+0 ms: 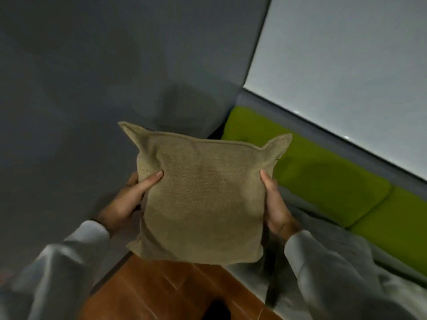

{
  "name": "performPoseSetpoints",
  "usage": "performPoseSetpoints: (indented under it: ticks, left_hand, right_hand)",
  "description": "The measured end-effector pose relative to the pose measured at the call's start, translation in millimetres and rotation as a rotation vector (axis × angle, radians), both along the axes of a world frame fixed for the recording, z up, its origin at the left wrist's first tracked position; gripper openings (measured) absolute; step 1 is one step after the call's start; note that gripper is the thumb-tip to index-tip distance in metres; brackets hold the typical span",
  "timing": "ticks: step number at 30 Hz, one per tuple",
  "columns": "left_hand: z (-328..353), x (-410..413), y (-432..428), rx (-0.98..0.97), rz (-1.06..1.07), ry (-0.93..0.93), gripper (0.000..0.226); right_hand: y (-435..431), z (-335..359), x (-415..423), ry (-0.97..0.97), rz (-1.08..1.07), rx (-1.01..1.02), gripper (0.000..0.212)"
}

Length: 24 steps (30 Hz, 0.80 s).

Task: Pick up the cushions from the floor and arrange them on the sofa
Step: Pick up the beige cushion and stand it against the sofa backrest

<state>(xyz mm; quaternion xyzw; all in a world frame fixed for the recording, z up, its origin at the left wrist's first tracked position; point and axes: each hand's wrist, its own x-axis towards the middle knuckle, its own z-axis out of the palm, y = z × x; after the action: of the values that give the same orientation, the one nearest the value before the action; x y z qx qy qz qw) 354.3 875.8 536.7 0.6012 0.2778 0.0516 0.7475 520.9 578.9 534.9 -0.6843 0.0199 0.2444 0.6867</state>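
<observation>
A square tan woven cushion (pixel 203 197) is held up in the air in the middle of the view, flat face toward me. My left hand (pixel 126 202) grips its left edge, thumb on the front. My right hand (pixel 276 206) grips its right edge the same way. Behind and to the right runs the sofa, with lime-green seat cushions (pixel 323 174) in a grey frame (pixel 346 144). A light grey fabric covers the sofa's front edge (pixel 328 245) below my right sleeve.
A dark grey wall or panel (pixel 104 88) fills the left and top. A white wall (pixel 346 65) rises behind the sofa at the upper right. Brown wooden floor (pixel 166 289) shows below the cushion, with a dark shape (pixel 217 310) at the bottom edge.
</observation>
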Motion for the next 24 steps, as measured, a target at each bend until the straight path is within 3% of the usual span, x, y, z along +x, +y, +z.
performPoseSetpoints:
  ticks: [3,9,12,20,24]
  left_hand:
    - [38.2,46.4,-27.8,0.021,-0.094,-0.073,0.090]
    - [102.1,143.0,-85.1,0.036,-0.208,-0.160,0.038]
    - [129.6,186.0,-108.9,0.078,-0.269,-0.200,0.045]
    - [138.9,293.8,-128.2,0.109,-0.313,-0.238,0.048]
    - [116.7,339.8,-121.9,0.059,-0.329,-0.203,0.052]
  right_hand:
    - [-39.5,33.9,16.4,-0.071,-0.105,0.080,0.094]
    - [-107.0,83.9,62.0,-0.166,-0.245,0.084,0.062]
    - [-135.3,108.3,95.3,-0.197,-0.279,0.051,0.061]
    - [-167.2,105.3,181.5,-0.241,-0.291,-0.031,0.031]
    - [-164.4,83.9,209.0,-0.171,-0.300,-0.002,0.040]
